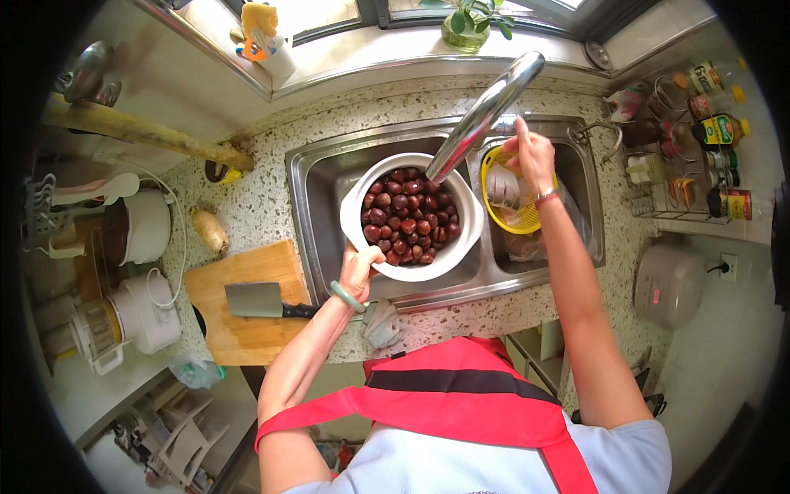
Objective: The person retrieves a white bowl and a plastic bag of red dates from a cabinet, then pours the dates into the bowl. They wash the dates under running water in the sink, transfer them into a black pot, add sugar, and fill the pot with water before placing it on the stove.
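Note:
A white bowl (471, 216) full of glossy brown chestnuts (403, 216) sits over the left basin of the steel sink (300, 177). My left hand (360, 270) grips its near-left rim, fingers partly hidden by the bowl. Above the chestnuts reaches the chrome faucet (485, 117), its spout end over the bowl. My right hand (533, 156) is beside the faucet's base, index finger stretched out; whether it touches the faucet handle I cannot tell. Below that hand, a yellow basket (527, 226) in the right basin holds something pale and scored, partly covered by the hand.
A cleaver (255, 300) lies on the wooden cutting board (216, 337) at left, near a tan root vegetable (210, 230). A grey cloth (383, 323) hangs at the sink's front edge. Bottles and jars fill a wall rack (683, 216) at right. A potted plant (466, 33) stands on the sill.

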`<action>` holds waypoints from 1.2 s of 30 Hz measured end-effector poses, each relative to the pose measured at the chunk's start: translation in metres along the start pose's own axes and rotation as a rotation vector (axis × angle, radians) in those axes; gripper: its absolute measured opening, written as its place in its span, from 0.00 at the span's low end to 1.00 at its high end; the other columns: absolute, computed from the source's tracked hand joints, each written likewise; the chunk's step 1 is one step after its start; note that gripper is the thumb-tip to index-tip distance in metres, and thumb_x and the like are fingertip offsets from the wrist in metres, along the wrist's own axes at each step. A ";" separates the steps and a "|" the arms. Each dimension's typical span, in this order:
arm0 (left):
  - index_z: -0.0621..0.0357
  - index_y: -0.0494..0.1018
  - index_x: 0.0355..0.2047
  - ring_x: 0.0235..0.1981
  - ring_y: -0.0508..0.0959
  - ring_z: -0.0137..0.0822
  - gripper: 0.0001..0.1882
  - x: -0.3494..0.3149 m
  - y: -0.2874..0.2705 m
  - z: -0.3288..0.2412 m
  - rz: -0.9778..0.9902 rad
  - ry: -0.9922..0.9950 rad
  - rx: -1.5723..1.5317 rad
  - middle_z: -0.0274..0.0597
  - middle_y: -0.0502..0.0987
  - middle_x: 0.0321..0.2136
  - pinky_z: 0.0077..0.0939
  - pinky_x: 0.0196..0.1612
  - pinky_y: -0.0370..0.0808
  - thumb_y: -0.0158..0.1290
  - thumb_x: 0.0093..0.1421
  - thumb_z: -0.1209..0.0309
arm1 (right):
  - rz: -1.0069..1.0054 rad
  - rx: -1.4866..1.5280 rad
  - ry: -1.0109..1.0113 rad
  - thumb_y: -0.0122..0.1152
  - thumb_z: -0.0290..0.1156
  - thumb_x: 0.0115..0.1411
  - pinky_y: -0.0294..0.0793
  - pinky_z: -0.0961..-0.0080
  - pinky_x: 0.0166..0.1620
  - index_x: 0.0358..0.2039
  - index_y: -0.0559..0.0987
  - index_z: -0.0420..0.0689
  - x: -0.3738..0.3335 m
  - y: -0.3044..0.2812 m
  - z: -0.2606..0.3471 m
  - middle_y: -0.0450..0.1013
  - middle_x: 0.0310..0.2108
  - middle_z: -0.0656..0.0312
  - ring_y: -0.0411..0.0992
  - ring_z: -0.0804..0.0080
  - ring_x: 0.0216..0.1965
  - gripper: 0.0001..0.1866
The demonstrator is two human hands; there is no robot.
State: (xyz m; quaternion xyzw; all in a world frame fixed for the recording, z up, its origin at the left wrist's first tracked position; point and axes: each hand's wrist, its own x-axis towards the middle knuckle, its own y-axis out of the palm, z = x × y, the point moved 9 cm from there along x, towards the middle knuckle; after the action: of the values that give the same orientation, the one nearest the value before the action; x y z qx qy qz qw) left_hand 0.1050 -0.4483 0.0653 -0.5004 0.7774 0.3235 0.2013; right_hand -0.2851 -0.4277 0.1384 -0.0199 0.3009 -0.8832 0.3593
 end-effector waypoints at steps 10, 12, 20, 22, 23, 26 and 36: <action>0.59 0.65 0.50 0.29 0.71 0.30 0.30 0.026 -0.011 0.035 -0.042 -0.044 -0.039 0.37 0.70 0.34 0.24 0.30 0.74 0.47 0.42 0.81 | -0.051 -0.039 0.122 0.48 0.52 0.66 0.69 0.78 0.20 0.18 0.79 0.43 0.037 -0.009 -0.021 0.74 0.15 0.65 0.72 0.77 0.13 0.29; 0.58 0.64 0.51 0.29 0.71 0.30 0.32 0.032 -0.014 0.041 -0.030 -0.056 -0.029 0.37 0.69 0.34 0.24 0.30 0.75 0.47 0.40 0.81 | -0.003 0.093 0.027 0.49 0.51 0.66 0.69 0.79 0.19 0.17 0.78 0.41 0.023 -0.001 -0.021 0.74 0.15 0.63 0.72 0.77 0.14 0.29; 0.56 0.64 0.54 0.39 0.75 0.36 0.35 0.065 -0.032 0.078 -0.084 -0.174 -0.043 0.39 0.72 0.42 0.33 0.38 0.78 0.47 0.39 0.80 | 0.694 0.892 0.476 0.49 0.38 0.67 0.81 0.70 0.44 0.50 0.72 0.33 -0.117 0.186 -0.041 0.75 0.43 0.48 0.77 0.60 0.42 0.20; 0.56 0.65 0.54 0.40 0.75 0.36 0.35 0.074 -0.039 0.089 -0.079 -0.188 -0.069 0.38 0.72 0.41 0.34 0.39 0.78 0.46 0.39 0.81 | 0.749 0.910 0.533 0.50 0.37 0.66 0.80 0.70 0.45 0.51 0.71 0.33 -0.117 0.217 -0.055 0.74 0.45 0.49 0.77 0.61 0.43 0.21; 0.56 0.65 0.54 0.40 0.75 0.37 0.35 0.079 -0.043 0.095 -0.074 -0.196 -0.083 0.38 0.73 0.41 0.34 0.39 0.78 0.46 0.39 0.81 | 0.747 0.880 0.512 0.53 0.38 0.65 0.78 0.69 0.48 0.53 0.70 0.33 -0.115 0.223 -0.060 0.74 0.46 0.48 0.75 0.61 0.47 0.23; 0.56 0.65 0.53 0.41 0.75 0.38 0.35 0.092 -0.054 0.110 -0.107 -0.206 -0.155 0.39 0.73 0.41 0.36 0.40 0.79 0.46 0.39 0.81 | 0.771 0.879 0.415 0.55 0.39 0.64 0.75 0.67 0.52 0.55 0.70 0.33 -0.109 0.239 -0.070 0.73 0.48 0.47 0.73 0.60 0.50 0.25; 0.55 0.66 0.51 0.38 0.77 0.38 0.35 0.120 -0.079 0.127 -0.247 -0.219 -0.143 0.40 0.74 0.38 0.32 0.35 0.80 0.46 0.37 0.84 | 0.744 0.758 0.528 0.51 0.37 0.66 0.67 0.66 0.60 0.57 0.67 0.31 -0.111 0.240 -0.103 0.68 0.56 0.48 0.67 0.60 0.58 0.25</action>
State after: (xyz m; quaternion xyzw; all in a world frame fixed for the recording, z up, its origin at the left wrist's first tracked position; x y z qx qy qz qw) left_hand 0.1248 -0.4595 -0.1252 -0.5671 0.6583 0.4034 0.2869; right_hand -0.0790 -0.4372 -0.0568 0.4369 0.0303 -0.7188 0.5399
